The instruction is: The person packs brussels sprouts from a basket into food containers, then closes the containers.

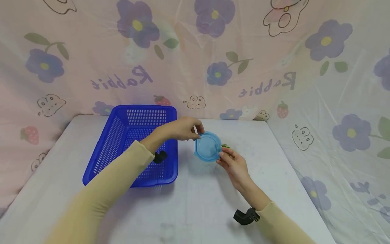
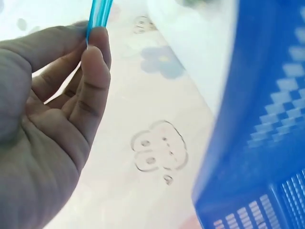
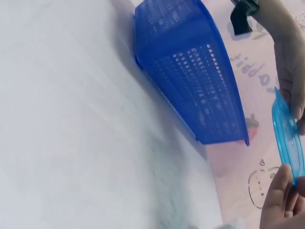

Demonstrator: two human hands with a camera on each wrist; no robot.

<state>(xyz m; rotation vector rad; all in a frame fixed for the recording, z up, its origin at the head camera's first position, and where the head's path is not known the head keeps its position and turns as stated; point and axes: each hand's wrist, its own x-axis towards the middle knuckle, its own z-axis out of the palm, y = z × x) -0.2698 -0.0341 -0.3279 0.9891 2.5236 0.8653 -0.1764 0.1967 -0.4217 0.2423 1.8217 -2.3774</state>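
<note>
A round, translucent light-blue lid (image 1: 208,146) is held up over the white table, its flat face towards the head camera. My left hand (image 1: 185,128) pinches its upper left rim between thumb and fingers. In the left wrist view, the lid (image 2: 99,13) appears edge-on at those fingertips. At the right rim, my right hand (image 1: 234,166) pinches the lid with its thumb and fingers. The right wrist view shows both hands on the lid (image 3: 288,136), which is tilted there. A small green thing (image 1: 225,146) shows just behind the right fingertips, mostly hidden.
A blue plastic basket (image 1: 171,169) with slotted walls stands left of the lid, under the left forearm. The white table (image 1: 189,213) extends around it. A printed curtain (image 1: 182,67) hangs behind the table and along its sides. Black wrist mounts (image 1: 246,217) sit at both wrists.
</note>
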